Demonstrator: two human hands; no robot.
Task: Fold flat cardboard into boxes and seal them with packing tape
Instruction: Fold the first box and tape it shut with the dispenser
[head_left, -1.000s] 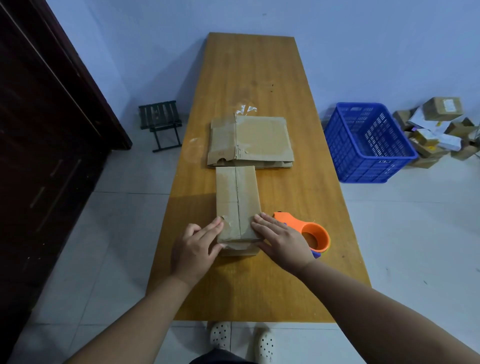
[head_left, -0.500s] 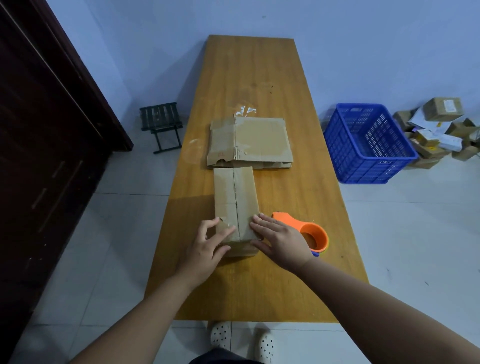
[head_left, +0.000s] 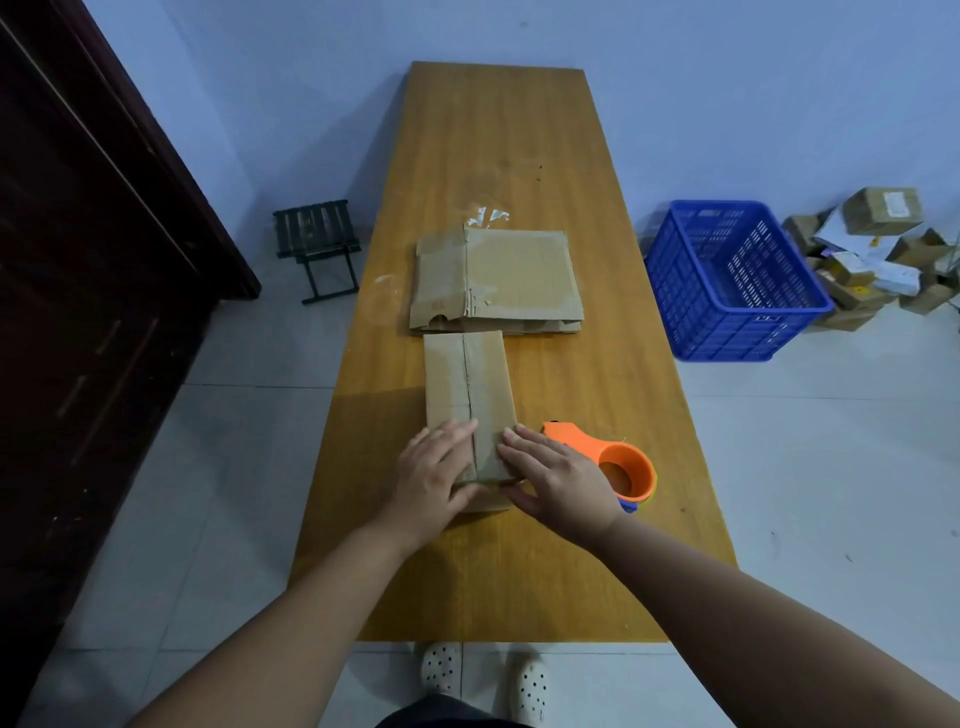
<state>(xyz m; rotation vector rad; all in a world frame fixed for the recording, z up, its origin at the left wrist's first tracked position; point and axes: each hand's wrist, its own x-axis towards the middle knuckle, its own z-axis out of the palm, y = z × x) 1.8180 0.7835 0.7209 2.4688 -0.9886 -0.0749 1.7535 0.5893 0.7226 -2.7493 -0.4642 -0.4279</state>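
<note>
Tape dispenser (head_left: 623, 464) half behind right hand (head_left: 561, 480).

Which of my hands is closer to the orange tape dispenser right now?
Right. The right hand presses the box's near end, just beside the tape dispenser; the left hand presses the box across the seam, farther away.

On the table (head_left: 519, 130), a box (head_left: 467, 379) lies lengthwise, its far end just before a stack of flat cardboard (head_left: 514, 275). The left hand (head_left: 434, 475) and right hand (head_left: 558, 478) rest flat on the box's near end, on either side of its seam. A tape dispenser (head_left: 618, 462) sits just right of the box, beside the right hand. On the floor, a stool (head_left: 319, 244) stands left of the table, a crate (head_left: 727, 291) stands to its right, and a pile of small boxes (head_left: 872, 260) lies farther right.
</note>
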